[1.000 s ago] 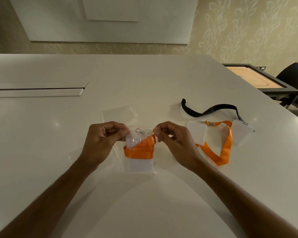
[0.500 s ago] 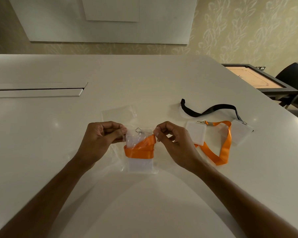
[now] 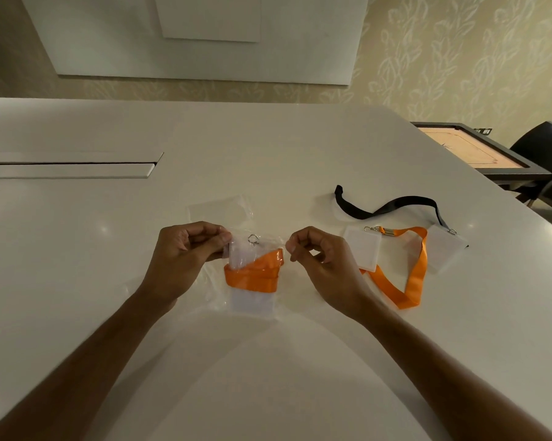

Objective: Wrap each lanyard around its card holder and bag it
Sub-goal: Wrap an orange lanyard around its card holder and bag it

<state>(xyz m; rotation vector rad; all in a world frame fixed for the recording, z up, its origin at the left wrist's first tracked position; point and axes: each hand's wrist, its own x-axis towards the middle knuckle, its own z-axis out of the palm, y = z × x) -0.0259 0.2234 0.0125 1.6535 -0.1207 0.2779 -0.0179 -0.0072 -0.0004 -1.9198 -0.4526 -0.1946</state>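
The left hand [image 3: 185, 259] pinches the upper left corner of a clear plastic bag [image 3: 252, 278] between thumb and curled fingers. The right hand [image 3: 325, 265] has its grip curled at the bag's upper right corner, thumb and forefinger pressed together; whether the thin film is caught between them cannot be told for sure, though the bag's top edge runs right up to those fingertips. The bag hangs between the two hands near the middle of the table [image 3: 268, 154], its lower end touching the surface.

Inside the bag sits a white rectangular card holder [image 3: 252, 300] with a glossy orange lanyard [image 3: 255, 275] wound flat across its middle in a broad band. A small metal ring clip [image 3: 252, 239] shows at the top, just under the bag's mouth.

An empty clear bag [image 3: 220, 210] lies flat just beyond the left hand. Toward the right edge of the table lie two more white card holders: one [image 3: 362, 251] just beside the right hand, clipped to a loose orange ribbon lanyard [image 3: 411, 275] that loops back toward the near edge, and another [image 3: 444, 253] further right, attached to a black lanyard [image 3: 392, 205] curving away across the table.

The table is smooth, pale and slightly shiny, with a long narrow slot [image 3: 67, 162] at the left.
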